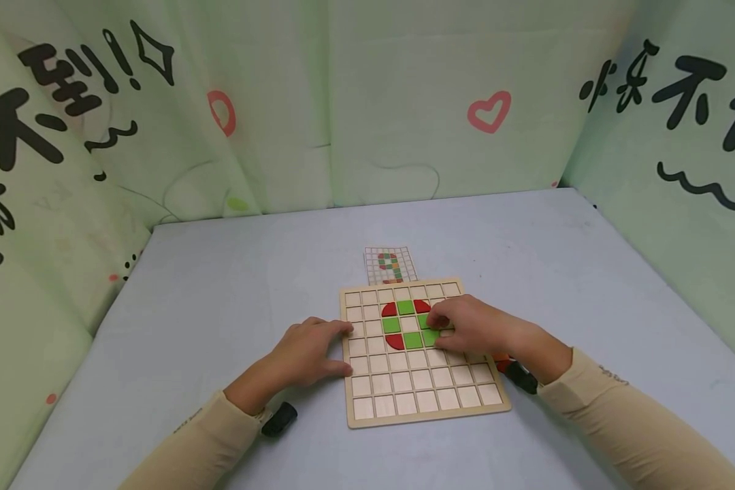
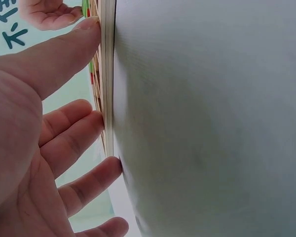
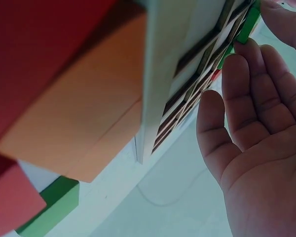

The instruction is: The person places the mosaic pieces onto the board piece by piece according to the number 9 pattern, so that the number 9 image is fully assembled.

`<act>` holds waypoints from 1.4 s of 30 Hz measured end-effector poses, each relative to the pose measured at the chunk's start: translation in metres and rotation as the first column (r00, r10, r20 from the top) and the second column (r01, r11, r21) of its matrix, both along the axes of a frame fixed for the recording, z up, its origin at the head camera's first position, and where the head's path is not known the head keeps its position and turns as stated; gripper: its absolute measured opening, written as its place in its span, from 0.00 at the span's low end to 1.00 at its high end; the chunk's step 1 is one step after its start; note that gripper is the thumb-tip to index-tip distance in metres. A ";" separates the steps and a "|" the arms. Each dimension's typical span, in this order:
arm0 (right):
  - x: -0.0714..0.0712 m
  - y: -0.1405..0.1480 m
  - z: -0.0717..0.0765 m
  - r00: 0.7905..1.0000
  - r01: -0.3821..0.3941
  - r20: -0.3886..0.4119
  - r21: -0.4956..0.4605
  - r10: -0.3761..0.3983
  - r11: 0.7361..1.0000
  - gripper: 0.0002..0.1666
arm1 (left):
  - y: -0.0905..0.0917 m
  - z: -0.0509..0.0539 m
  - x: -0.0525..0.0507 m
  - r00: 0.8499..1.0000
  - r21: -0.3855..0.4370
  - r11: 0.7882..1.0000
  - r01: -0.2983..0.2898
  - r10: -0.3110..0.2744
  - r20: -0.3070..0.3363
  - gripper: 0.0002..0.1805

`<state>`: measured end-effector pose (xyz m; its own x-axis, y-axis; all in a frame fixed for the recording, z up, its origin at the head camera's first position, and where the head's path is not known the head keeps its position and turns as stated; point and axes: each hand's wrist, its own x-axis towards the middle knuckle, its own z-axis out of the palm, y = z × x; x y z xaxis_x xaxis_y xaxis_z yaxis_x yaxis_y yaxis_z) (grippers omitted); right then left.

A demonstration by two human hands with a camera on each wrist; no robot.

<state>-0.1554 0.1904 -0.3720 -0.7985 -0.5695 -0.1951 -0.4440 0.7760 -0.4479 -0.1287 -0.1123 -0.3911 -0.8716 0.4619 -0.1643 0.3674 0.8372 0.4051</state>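
A wooden grid board (image 1: 398,381) lies on the table, with green square tiles (image 1: 405,307) and red quarter-round tiles (image 1: 389,310) set in its upper middle cells. My right hand (image 1: 474,323) is over the board's right half, pinching a green tile (image 3: 249,23) between thumb and fingertips at the lower right of the coloured group. That tile looks tilted against the grid in the right wrist view; its seating is partly hidden by the fingers. At the board's left edge rests my left hand (image 1: 303,354), thumb and fingers spread, fingertips touching the frame (image 2: 107,74).
Behind the board, partly covered by it, lies a printed pattern card (image 1: 373,269). Orange (image 3: 89,113), red (image 3: 19,202) and green (image 3: 54,205) pieces sit beside the board's right edge, mostly hidden under the right wrist. Printed curtains (image 1: 398,82) surround the table (image 1: 251,272).
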 end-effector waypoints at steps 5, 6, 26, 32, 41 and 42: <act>0.000 0.000 0.002 1.000 -0.003 -0.002 -0.001 0.003 1.000 0.10 | 0.000 0.000 0.000 1.000 0.000 1.000 -0.002 0.002 -0.002 0.37; 0.000 0.000 0.002 1.000 -0.008 -0.007 -0.003 0.008 1.000 0.09 | 0.000 0.000 0.000 1.000 0.000 1.000 -0.001 0.001 -0.004 0.37; 0.000 0.005 0.006 0.999 -0.016 -0.052 -0.023 0.015 1.000 0.10 | 0.000 0.002 0.000 1.000 -0.002 1.000 -0.007 0.007 0.002 0.36; 0.001 0.011 0.014 0.998 0.010 -0.059 -0.049 -0.013 0.999 0.12 | 0.000 0.001 0.000 1.000 0.001 1.000 -0.005 0.005 0.005 0.36; 0.003 0.018 0.025 0.993 0.079 -0.077 -0.075 -0.085 0.994 0.16 | 0.001 0.000 0.000 1.000 -0.004 1.000 -0.012 0.012 0.011 0.36; 0.004 0.020 0.026 0.993 0.082 -0.084 -0.076 -0.088 0.994 0.16 | 0.001 0.000 0.000 1.000 -0.006 1.000 -0.013 0.013 0.010 0.36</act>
